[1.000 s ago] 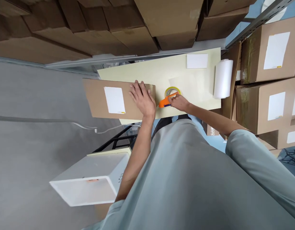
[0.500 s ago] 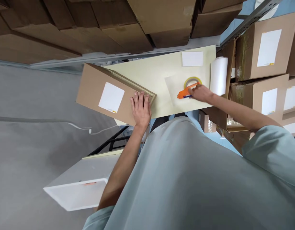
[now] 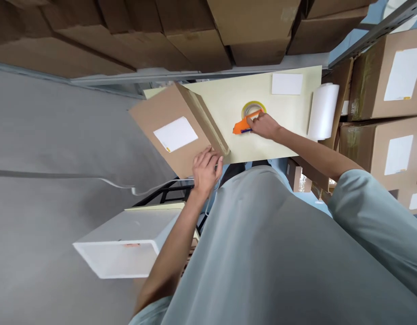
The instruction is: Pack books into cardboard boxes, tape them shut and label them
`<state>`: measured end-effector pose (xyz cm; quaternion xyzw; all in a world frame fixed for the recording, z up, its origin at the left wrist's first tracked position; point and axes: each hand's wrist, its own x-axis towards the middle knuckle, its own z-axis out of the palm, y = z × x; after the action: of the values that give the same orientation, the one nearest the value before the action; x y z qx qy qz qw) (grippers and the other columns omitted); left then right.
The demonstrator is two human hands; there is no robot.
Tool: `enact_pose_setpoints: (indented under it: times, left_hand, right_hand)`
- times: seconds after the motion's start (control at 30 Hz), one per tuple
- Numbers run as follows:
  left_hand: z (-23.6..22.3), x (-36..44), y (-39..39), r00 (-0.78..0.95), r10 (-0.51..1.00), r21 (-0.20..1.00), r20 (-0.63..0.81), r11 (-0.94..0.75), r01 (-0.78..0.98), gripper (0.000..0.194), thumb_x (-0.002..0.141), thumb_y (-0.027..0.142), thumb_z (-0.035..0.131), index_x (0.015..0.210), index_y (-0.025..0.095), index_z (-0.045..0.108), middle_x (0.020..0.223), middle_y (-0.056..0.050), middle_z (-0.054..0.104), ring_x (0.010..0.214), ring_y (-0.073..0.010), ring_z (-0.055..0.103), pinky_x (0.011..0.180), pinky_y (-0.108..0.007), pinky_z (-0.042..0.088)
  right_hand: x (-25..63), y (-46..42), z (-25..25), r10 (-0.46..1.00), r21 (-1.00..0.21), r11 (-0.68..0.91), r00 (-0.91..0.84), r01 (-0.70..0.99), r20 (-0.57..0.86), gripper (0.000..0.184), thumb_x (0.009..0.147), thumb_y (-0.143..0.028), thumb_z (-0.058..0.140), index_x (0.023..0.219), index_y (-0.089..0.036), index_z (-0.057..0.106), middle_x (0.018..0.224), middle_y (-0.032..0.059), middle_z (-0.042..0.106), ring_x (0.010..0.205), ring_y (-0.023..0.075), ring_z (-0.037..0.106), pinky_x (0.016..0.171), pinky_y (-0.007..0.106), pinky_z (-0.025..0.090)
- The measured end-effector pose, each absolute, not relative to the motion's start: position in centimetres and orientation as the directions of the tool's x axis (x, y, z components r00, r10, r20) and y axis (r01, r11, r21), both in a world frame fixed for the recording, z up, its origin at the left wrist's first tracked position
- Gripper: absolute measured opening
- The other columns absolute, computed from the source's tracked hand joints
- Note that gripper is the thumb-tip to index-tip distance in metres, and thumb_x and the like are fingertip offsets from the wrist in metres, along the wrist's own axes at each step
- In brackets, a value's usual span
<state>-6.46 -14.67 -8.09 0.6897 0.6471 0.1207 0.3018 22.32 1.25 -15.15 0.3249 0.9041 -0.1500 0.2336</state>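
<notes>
A closed cardboard box point(image 3: 176, 128) with a white label point(image 3: 175, 134) on its upper face sits at the left end of the pale table point(image 3: 225, 99), turned at an angle. My left hand point(image 3: 206, 169) rests at the box's near corner, fingers loosely bent on the cardboard and thumb apart; it does not grip it. Over the middle of the table, my right hand point(image 3: 264, 126) is closed round the handle of an orange tape dispenser point(image 3: 243, 125). A yellow-rimmed tape roll point(image 3: 253, 108) is on the dispenser. Whether the dispenser touches the table I cannot tell.
A white card point(image 3: 287, 84) lies at the table's back right, with a white roll point(image 3: 323, 111) at its right end. Cardboard boxes point(image 3: 259, 27) fill the shelf behind; labelled boxes point(image 3: 398, 140) stand at right. A white bin point(image 3: 123, 259) is at lower left.
The box has turned, its far end swinging toward the back. My left hand has slid to its near edge. My right hand has brought the tape dispenser left, closer to the box.
</notes>
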Motion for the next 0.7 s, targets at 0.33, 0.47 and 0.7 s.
enact_pose_setpoints:
  times: [0.33,0.47,0.7]
  left_hand:
    - [-14.7,-6.5,5.2,-0.338,0.940,0.538,-0.036,0.303,0.787,0.061,0.121,0.053,0.032,0.150,0.011,0.065,0.189,-0.012,0.026,0.173,-0.0315,-0.027,0.142,-0.065,-0.009]
    - [-17.6,-4.9,4.2,-0.311,0.950,0.594,-0.015,0.258,0.761,0.066,0.120,0.057,0.026,0.149,0.015,0.067,0.186,-0.012,0.034,0.173,-0.0257,-0.024,0.144,-0.059,-0.008]
    - [-14.6,-3.5,-4.1,0.134,0.987,0.610,-0.086,-0.054,0.791,0.053,0.118,0.045,0.033,0.163,0.026,0.054,0.177,-0.013,0.051,0.177,-0.0265,0.015,0.147,-0.058,0.006]
  right_hand:
    - [21.5,-0.7,-13.6,0.548,-0.093,0.718,-0.643,0.690,-0.535,0.050,0.107,-0.007,0.041,0.155,0.006,0.049,0.108,0.0246,0.083,0.095,0.0318,0.078,0.093,0.042,0.047]
    - [21.7,-2.3,-13.7,0.523,-0.140,0.727,-0.675,0.672,-0.520,0.052,0.103,0.001,0.036,0.153,0.006,0.050,0.106,0.0251,0.083,0.097,0.0325,0.080,0.093,0.044,0.050]
    - [17.8,-8.1,-14.1,0.333,-0.344,0.786,-0.821,0.514,-0.464,0.054,0.102,0.006,0.034,0.151,0.006,0.054,0.109,0.0248,0.084,0.096,0.0318,0.083,0.095,0.048,0.056]
